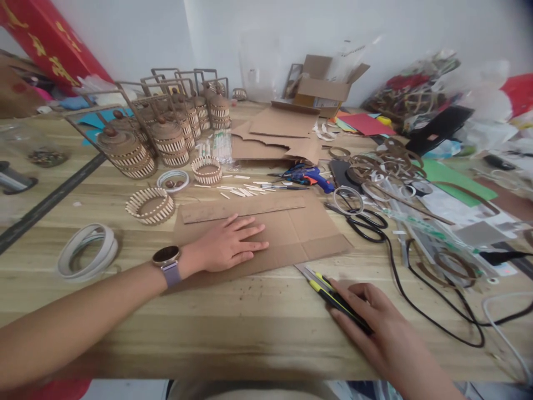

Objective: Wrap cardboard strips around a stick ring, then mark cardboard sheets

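Note:
My left hand (233, 241) lies flat with its fingers spread on a brown cardboard sheet (287, 233). A watch with a purple strap (169, 264) is on that wrist. Along the sheet's far side rests a narrow cardboard strip (245, 211). My right hand (370, 316) is closed around a black and yellow-green utility knife (333, 297). Its blade shows, the tip close to the sheet's near edge; whether it touches, I cannot tell. Beyond the cardboard are scattered small white sticks (244, 190) and a pen (285, 187).
Several stick-covered lantern-like pieces (170, 139) stand at the back left. Tape rolls (85, 253) and a stick-lined ring (150, 205) lie left. Black scissors (366, 222), a blue glue gun (312, 178) and a black cable (416, 316) lie right. Torn cardboard (270, 139) is behind.

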Demonstrator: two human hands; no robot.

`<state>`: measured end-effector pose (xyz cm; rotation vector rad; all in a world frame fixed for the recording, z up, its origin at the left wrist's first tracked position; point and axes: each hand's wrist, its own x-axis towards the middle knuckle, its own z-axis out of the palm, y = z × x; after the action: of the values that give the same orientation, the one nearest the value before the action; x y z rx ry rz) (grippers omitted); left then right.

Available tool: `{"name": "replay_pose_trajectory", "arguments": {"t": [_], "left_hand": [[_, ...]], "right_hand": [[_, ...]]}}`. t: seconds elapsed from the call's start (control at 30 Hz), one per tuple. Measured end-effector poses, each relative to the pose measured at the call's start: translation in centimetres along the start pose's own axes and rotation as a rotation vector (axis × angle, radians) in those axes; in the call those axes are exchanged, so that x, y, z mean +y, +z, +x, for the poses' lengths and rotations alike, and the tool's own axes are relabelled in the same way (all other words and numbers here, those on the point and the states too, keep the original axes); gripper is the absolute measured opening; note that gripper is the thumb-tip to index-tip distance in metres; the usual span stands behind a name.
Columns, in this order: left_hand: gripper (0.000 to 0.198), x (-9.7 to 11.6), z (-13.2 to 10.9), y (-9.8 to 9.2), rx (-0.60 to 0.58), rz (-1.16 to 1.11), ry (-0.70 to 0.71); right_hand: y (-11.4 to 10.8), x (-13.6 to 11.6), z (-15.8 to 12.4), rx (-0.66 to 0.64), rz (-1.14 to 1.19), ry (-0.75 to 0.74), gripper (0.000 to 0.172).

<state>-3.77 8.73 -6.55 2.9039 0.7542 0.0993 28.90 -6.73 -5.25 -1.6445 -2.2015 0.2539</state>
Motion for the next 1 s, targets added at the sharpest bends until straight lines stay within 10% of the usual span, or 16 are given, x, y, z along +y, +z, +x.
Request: {"name": "replay_pose_trajectory", "arguments": {"t": [0.57,1.0], "left_hand": [[0.044,1.7,2.0,0.0,-0.008,0.002,-0.067],[0.044,-0.9,2.3,-0.2,-0.022,0.046,0.092]], "right_hand": [[0.4,-0.3,1.1,-0.001,0.087,0.060,0.042],[-0.4,0.1,1.0,-0.017,0.049,0.030,0.041]]}}
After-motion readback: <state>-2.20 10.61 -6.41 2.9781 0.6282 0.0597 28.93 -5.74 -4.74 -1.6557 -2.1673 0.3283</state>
